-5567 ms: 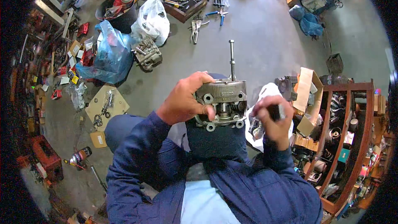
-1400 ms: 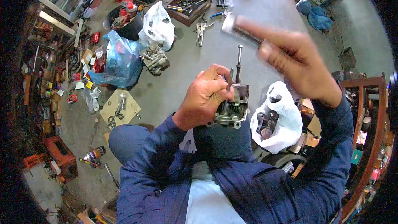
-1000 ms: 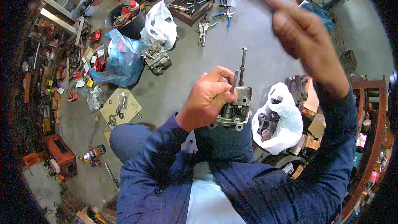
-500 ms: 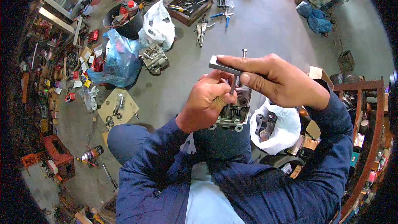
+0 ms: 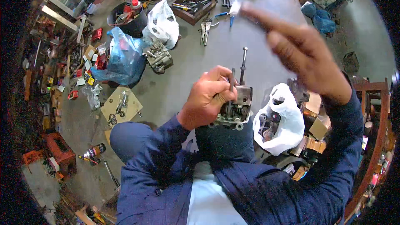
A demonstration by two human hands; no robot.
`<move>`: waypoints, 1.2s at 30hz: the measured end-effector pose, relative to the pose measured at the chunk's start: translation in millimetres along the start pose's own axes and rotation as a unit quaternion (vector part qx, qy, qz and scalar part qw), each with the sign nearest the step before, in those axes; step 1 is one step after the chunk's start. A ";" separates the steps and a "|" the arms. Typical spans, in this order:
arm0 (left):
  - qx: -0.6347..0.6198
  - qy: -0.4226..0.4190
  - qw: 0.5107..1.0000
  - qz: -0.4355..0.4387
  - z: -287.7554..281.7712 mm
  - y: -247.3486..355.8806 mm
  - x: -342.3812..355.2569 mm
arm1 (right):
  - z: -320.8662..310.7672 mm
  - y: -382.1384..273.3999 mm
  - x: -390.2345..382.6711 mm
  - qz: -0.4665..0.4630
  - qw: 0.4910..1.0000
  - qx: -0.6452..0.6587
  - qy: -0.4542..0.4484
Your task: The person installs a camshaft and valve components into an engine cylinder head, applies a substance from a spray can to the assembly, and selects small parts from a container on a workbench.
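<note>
A small engine cylinder head (image 5: 238, 114) with valve springs stands in front of my lap. A long bolt (image 5: 244, 60) rises from its far side. My left hand (image 5: 206, 98) is closed around a thin metal rod (image 5: 233, 77), which points down at the head. Up to the right, my right hand (image 5: 306, 54) is raised and smeared by motion. It grips a flat metal bar along the index finger; only the bar's bright end (image 5: 236, 8) shows beyond the fingertip.
A white bag of parts (image 5: 287, 131) stands right of the cylinder head. Left lie a blue bag (image 5: 121, 60), a greasy metal casting (image 5: 159, 57) and cardboard with small parts (image 5: 116, 106). Farther off are pliers (image 5: 205, 32) and a tool tray (image 5: 193, 8). A rusty rack (image 5: 381, 141) borders the right.
My right hand has lifted up and away from the rod with the metal bar, baring the rod's top and the bolt. My left hand still holds the rod in nearly the same place.
</note>
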State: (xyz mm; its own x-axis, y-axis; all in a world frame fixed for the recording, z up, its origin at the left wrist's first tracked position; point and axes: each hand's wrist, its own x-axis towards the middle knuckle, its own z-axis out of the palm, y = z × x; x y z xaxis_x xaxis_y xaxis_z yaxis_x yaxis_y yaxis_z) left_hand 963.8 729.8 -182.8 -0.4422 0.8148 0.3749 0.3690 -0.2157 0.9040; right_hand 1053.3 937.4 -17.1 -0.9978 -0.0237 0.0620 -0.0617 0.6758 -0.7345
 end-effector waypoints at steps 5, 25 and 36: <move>-0.005 -0.024 1.000 0.016 -2.0 2.4 5.1 | -2.1 -8.9 2.4 -0.024 0.999 0.044 0.018; 0.016 -0.010 1.000 0.003 4.6 10.0 6.1 | -9.3 -13.4 -8.7 0.129 0.987 0.004 0.093; 0.004 -0.018 0.999 0.039 1.6 7.1 5.5 | -3.6 -14.0 -13.0 0.046 0.991 0.107 0.071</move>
State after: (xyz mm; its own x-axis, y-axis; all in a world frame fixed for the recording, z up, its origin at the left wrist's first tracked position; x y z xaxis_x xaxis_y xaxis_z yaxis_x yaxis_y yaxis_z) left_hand 965.2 733.6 -174.6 -0.3825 0.8147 0.4358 0.4071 -0.2748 0.8711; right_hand 1067.2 930.9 -5.2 -0.9870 0.1444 0.0711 0.0104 0.4981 -0.8671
